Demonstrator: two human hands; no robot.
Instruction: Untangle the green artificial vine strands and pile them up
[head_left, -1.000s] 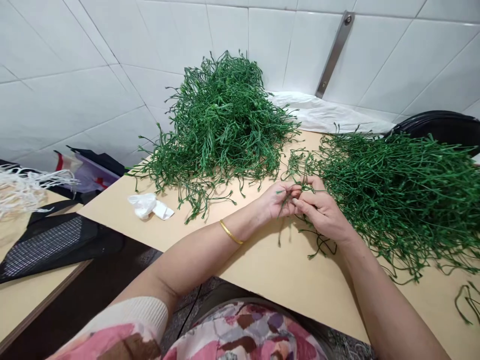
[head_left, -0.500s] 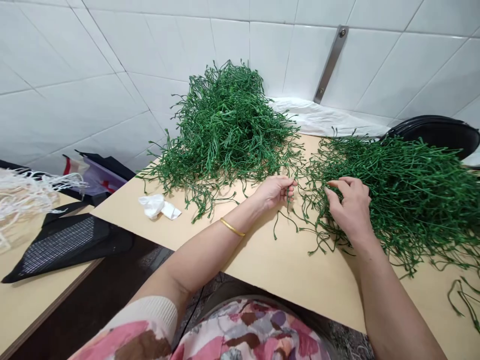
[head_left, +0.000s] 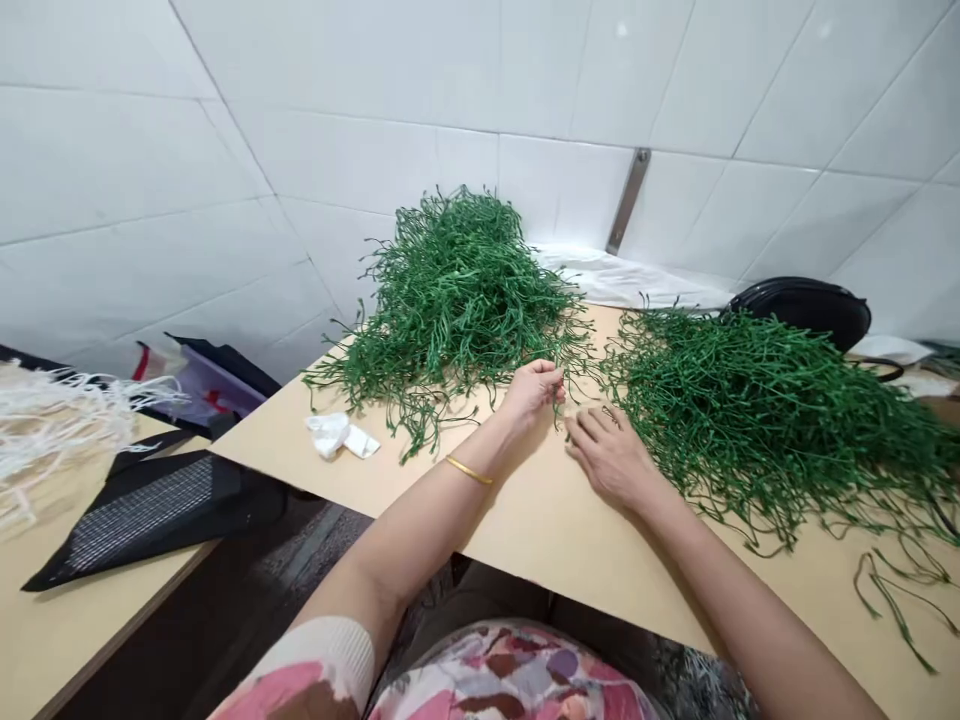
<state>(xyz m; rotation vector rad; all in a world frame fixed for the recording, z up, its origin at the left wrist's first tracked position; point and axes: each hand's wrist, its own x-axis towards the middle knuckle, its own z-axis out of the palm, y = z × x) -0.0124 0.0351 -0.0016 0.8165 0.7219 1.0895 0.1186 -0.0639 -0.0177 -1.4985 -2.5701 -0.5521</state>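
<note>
My left hand (head_left: 531, 392) is closed in a pinch, with a thin green knotted cord (head_left: 556, 412) hanging from its fingertips. It is just in front of a tall heap of green knotted cords (head_left: 457, 290). Close beside it, my right hand (head_left: 604, 450) is palm down, low over the tabletop. Its fingers are loosely stretched towards the left hand, and whatever is under them is hidden. A second, wider heap of green cords (head_left: 757, 400) spreads to the right of my right hand.
Crumpled white tissue (head_left: 341, 436) lies on the wooden table (head_left: 510, 520) at left. White strands (head_left: 67, 420) and a black mesh piece (head_left: 142, 505) occupy another table. A black bag (head_left: 802, 308) stands behind the right heap, near the tiled wall (head_left: 337, 120).
My right hand has left the edge of the right heap and come left, beside my left hand. The loose cords lying there no longer show. The view has tilted upward.
</note>
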